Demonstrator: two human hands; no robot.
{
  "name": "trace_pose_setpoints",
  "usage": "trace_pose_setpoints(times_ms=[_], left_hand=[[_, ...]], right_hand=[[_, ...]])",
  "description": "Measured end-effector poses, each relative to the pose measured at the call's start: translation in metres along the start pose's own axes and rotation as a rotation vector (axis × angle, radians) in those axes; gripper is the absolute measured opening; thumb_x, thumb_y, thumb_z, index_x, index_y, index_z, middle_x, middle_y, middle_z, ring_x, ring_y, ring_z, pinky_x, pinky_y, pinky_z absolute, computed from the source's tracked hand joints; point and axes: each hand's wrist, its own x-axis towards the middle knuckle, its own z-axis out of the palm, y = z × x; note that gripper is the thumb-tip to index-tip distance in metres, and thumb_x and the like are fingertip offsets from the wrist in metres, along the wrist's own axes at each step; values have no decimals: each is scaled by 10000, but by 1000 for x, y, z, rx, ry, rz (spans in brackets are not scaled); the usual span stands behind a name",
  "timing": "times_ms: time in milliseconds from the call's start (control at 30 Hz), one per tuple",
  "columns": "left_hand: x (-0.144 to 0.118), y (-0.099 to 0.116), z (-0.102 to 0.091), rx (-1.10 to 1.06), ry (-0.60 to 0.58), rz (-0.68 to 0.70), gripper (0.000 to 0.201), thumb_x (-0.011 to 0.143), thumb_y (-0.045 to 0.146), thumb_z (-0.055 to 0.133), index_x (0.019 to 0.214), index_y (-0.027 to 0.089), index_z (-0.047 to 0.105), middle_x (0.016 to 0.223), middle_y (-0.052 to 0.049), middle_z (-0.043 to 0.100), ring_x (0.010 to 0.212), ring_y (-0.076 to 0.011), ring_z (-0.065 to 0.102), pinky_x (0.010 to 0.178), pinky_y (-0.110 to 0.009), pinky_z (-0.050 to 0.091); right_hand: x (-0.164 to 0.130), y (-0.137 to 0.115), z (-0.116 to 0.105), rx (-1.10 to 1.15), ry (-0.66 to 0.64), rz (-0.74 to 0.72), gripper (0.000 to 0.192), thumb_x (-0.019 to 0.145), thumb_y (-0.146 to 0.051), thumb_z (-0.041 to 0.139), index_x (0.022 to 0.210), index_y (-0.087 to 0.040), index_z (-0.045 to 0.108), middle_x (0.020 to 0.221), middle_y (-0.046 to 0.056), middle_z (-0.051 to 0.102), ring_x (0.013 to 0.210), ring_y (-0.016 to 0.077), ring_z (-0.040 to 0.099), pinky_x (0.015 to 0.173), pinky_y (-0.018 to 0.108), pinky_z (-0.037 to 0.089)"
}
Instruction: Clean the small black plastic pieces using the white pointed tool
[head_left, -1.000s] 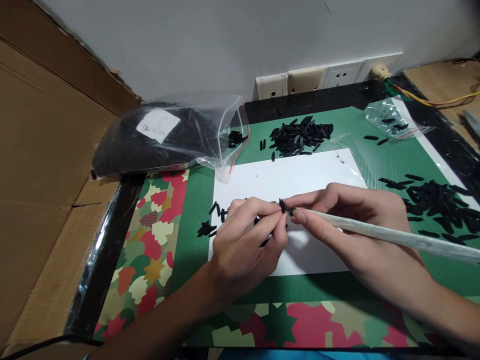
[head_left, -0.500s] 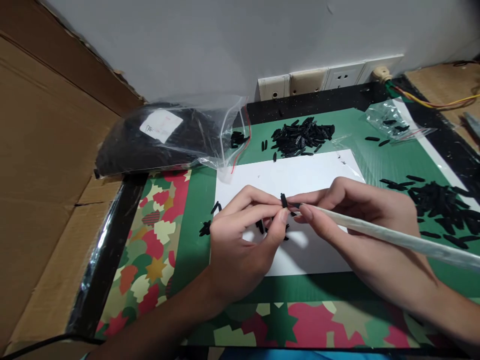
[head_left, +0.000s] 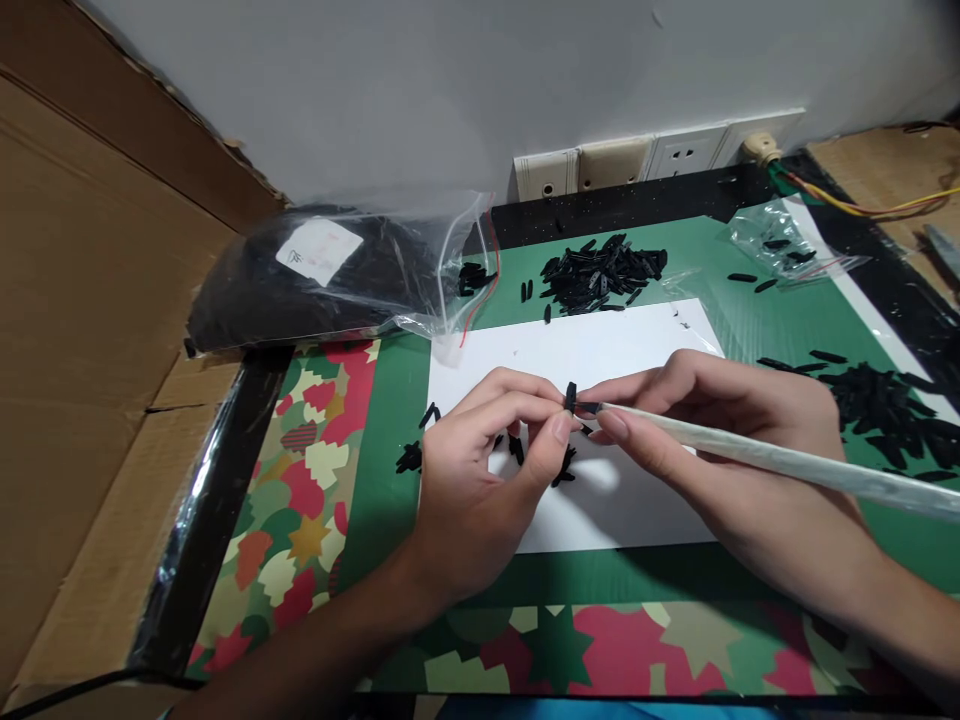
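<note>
Over white sheet point(head_left: 600, 350) | left hand point(head_left: 480, 480) pinches black piece point(head_left: 571, 397) | loose pieces point(head_left: 559, 468) beneath

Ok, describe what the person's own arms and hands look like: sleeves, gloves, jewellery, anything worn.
Both hands are bare: no gloves, and no rings show on the left hand or the right hand. Both forearms are bare as far as the picture edges, with no sleeve, watch or bracelet in view. The fingernails are short and look unpainted. No marks or tattoos show.

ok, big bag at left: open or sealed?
Open. The bag's mouth gapes at its right end, and black pieces lie just outside it.
</note>
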Motion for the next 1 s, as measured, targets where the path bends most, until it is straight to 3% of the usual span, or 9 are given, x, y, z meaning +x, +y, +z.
trace_pose_setpoints(times_ms=[400, 567, 800, 900, 1000], left_hand=[[0, 0, 1, 13, -14, 14, 146, 998, 115, 680, 888, 202, 723, 935, -42, 721, 900, -170, 694, 754, -300, 560], [1, -1, 0, 6, -60, -33, 163, 1009, 137, 645, 863, 204, 672, 966, -43, 692, 929, -175, 664, 766, -303, 529], [-2, -1, -2, -6, -121, -23, 203, 1036, 157, 585, 839, 204, 594, 967, -45, 641, 937, -179, 625, 774, -307, 505], [-1, -1, -2, -6, -140, -47, 212, 1048, 175, 582, 841, 203, 623, 971, -51, 635, 933, -183, 626, 770, -309, 512], [0, -1, -2, -48, -151, -101, 233, 1066, 211, 584, 848, 201, 666, 1003, -53, 647, 929, -177, 639, 786, -304, 527]], right_hand=[[0, 1, -1, -30, -5, -24, 200, 911, -316, 891, 773, -247, 763, 972, 34, 860, 851, 228, 823, 690, 288, 681], [-2, 6, -6, -260, -29, -267, 157, 959, -212, 818, 835, -264, 737, 1110, 37, 834, 937, 228, 801, 840, 348, 677], [8, 9, -16, -371, -234, -611, 164, 991, -86, 717, 943, -233, 770, 1201, 95, 840, 1173, 253, 798, 1026, 359, 669], [7, 15, -19, -459, -257, -648, 197, 995, -93, 690, 915, -254, 770, 1228, 73, 844, 1173, 281, 809, 1021, 361, 681], [1, 23, -19, -488, -288, -591, 256, 1027, -122, 614, 916, -282, 781, 1352, 3, 803, 1127, 267, 826, 1015, 332, 680]])
